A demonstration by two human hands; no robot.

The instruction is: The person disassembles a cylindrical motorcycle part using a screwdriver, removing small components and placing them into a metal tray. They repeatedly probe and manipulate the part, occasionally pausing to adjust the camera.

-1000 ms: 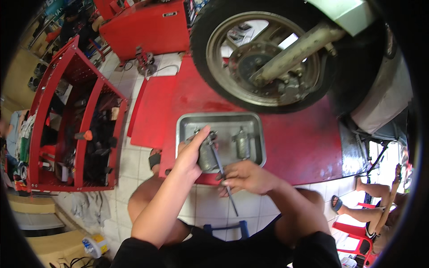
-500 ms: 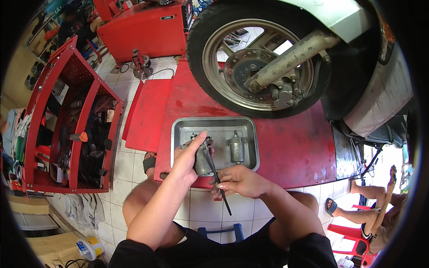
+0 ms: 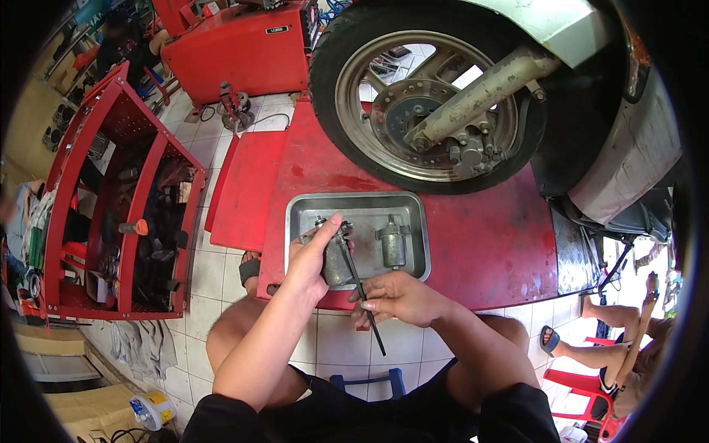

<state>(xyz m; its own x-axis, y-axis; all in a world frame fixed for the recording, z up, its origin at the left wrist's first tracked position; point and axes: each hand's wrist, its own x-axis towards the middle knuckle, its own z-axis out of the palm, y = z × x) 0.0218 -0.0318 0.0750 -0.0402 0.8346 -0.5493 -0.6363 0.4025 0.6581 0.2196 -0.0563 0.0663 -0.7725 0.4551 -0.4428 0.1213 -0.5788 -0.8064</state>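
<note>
Cylinder [image 3: 337, 267] of worn grey metal is held upright by the left hand [image 3: 309, 260], over the left part of a steel tray [image 3: 369, 201]; whether its base is rested on the tray floor cannot be told. Almost nothing is changed from half a second ago: the same grip is kept, and the surroundings are only slightly shifted in view; the blur seen a second ago is gone. The left hand is closed around the cylinder, with the thumb pointed upward across its top and the other fingers mostly hidden behind it. A thin dark rod [image 3: 355, 273] is pinched between the thumb and curled fingers of the right hand [image 3: 402, 299], slanted along the cylinder's right side, its lower end pointed toward the lap. Both forearms are reached forward from below and angled inward. Beside the held cylinder, a similar part [image 3: 394, 247] is stood in the tray. The tray is set on a red table [image 3: 487, 247], just below a motorcycle wheel [image 3: 336, 111].
</note>
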